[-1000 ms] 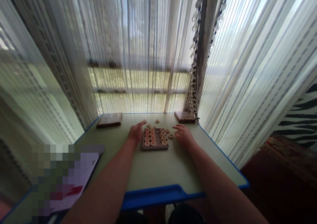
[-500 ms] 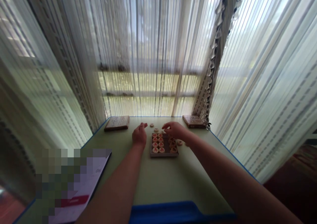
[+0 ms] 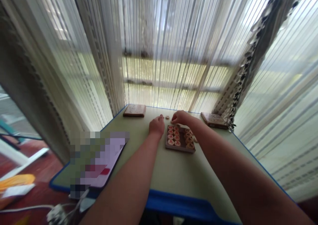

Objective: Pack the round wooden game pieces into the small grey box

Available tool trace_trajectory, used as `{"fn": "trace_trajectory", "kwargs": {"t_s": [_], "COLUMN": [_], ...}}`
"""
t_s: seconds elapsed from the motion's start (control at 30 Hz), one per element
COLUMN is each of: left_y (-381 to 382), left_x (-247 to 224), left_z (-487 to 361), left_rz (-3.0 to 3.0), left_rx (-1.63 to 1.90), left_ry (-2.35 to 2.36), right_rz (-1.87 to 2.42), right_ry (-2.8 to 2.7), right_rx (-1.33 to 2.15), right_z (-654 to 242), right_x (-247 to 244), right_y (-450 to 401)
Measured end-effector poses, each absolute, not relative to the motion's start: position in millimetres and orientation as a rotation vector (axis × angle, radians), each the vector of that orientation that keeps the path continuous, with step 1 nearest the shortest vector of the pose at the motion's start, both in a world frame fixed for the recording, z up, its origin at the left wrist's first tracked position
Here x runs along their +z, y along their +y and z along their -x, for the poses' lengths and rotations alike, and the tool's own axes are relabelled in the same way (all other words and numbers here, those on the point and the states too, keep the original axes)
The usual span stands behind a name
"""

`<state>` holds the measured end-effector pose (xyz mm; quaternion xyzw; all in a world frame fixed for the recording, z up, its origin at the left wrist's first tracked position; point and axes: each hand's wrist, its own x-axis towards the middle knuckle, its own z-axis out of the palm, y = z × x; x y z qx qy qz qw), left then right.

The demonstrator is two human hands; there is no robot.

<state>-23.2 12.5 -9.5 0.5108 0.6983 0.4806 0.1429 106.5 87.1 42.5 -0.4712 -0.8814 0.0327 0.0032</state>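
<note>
An open box (image 3: 180,148) on the green table holds round wooden pieces with characters, in columns at its left and right sides with a gap between. Just left of the box is my left hand (image 3: 157,125), its fingers closed together; anything between them is too small to make out. My right hand (image 3: 179,117) is over the box's back edge, fingers bent down and pinched near a loose piece, with the fingertips partly hidden. Another loose piece (image 3: 167,117) lies between the two hands, behind the box.
A wooden case (image 3: 134,110) lies at the table's back left, and a similar case (image 3: 215,120) at the back right. A tablet-like device (image 3: 115,152), partly pixelated, lies at the left. Striped curtains (image 3: 164,36) hang behind the table (image 3: 174,172).
The view has swung left, so the table appears farther right. My right hand's fingers have closed down behind the box, and my left hand's fingers are drawn in more.
</note>
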Motion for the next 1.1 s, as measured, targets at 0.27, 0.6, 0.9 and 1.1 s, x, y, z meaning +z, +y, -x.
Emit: {"fn": "trace_trajectory", "kwargs": {"t_s": [0.27, 0.6, 0.9, 1.1], "left_y": [9.3, 9.7, -20.7, -33.6], "left_x": [-6.0, -5.6, 2.7, 14.7], "left_z": [22.2, 20.8, 2.0, -7.9], "left_rz": [-1.499, -1.593, -2.127, -2.350], "left_rx": [1.334, 1.324, 1.407, 1.422], "left_ry": [2.036, 2.029, 1.917, 1.757], "right_rz": [1.469, 1.077, 1.069, 0.984], "right_ry": [-2.557, -2.141, -2.026, -2.192], "right_rx": [0.134, 0.412, 0.157, 0.116], "right_z": [-124.8, -177.2, -185.3, -186.3], "right_x": [43.0, 57.5, 11.3, 9.2], "right_y": [91.0, -14.9, -54.2, -48.0]}}
